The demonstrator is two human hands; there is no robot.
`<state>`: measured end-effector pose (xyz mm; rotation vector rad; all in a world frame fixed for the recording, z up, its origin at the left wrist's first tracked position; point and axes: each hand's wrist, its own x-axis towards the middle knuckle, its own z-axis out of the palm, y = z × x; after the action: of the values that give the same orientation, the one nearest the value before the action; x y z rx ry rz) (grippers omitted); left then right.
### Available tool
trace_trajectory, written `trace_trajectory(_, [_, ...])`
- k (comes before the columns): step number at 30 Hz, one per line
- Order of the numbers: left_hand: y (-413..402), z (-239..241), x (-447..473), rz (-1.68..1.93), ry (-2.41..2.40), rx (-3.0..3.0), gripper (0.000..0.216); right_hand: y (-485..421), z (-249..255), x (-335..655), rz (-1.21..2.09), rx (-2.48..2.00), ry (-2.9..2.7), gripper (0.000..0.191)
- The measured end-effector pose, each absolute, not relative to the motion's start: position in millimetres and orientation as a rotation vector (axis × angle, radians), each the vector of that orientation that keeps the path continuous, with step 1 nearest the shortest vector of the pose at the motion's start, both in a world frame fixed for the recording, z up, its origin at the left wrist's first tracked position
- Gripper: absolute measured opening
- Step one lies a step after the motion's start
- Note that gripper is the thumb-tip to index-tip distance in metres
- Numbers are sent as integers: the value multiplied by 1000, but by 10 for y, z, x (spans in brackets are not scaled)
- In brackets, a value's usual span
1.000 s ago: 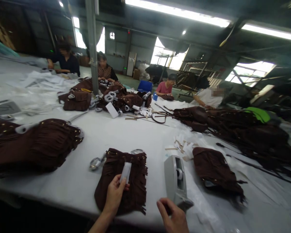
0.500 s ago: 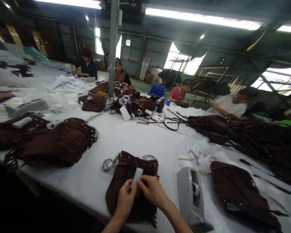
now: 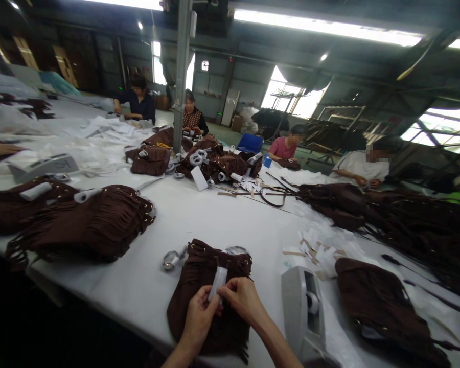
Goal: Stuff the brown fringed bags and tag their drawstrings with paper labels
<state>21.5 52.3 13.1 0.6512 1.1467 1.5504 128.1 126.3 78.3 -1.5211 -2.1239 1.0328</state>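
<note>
The left hand (image 3: 200, 317) is pinching the lower part of a white strip (image 3: 220, 278) between the thumb and the fingers. The right hand (image 3: 242, 299) comes from the other side, its thumb and forefinger pinching the same strip at its right edge, so that both hands are very near each other. The strip lies over the front of a brown fringed bag (image 3: 228, 335) — its upper end is just under the row of metal eyelets, near the middle of the top edge. This bag is lying flat at the near edge of the white desk (image 3: 230, 222), below both hands

Just beside the bag, on its left, there is a wrapped silvery ring (image 3: 171, 260). On its right stands a grey tape dispenser (image 3: 293, 306), and beyond this lies another brown bag (image 3: 383, 301), with paper scraps (image 3: 318, 250) behind the dispenser

Farther to the left are more fringed bags (image 3: 95, 220) with white rolls on them. Across the desk, a brown heap (image 3: 214, 161) is around a metal post (image 3: 181, 76) — and four persons are sitting at the far side
</note>
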Motion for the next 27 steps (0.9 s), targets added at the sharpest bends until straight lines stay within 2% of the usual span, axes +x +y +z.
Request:
trace_trajectory(4, [511, 93, 197, 1536, 1094, 645, 38, 1265, 756, 1302, 1055, -1556, -2039, 11])
trace_trajectory(7, [493, 63, 179, 1536, 1036, 627, 36, 1279, 709, 1341, 1145, -1529, -1922, 24])
trace_trajectory(13, [458, 70, 114, 1468, 782, 460, 29, 1299, 504, 1398, 1540, -1302, -1752, 35])
trace_trajectory(17, [458, 64, 115, 1506, 763, 380, 24, 1273, 407, 1461, 1438, -1378, -1649, 43])
trace_trajectory(22, [469, -1, 175, 1551, 903, 458, 30, 1066, 456, 1545, 1203, -1479, -1547, 45])
trace_trajectory(27, [470, -11, 176, 1566, 991, 611, 31, 869, 557, 1328, 1347, -1340, -1576, 42])
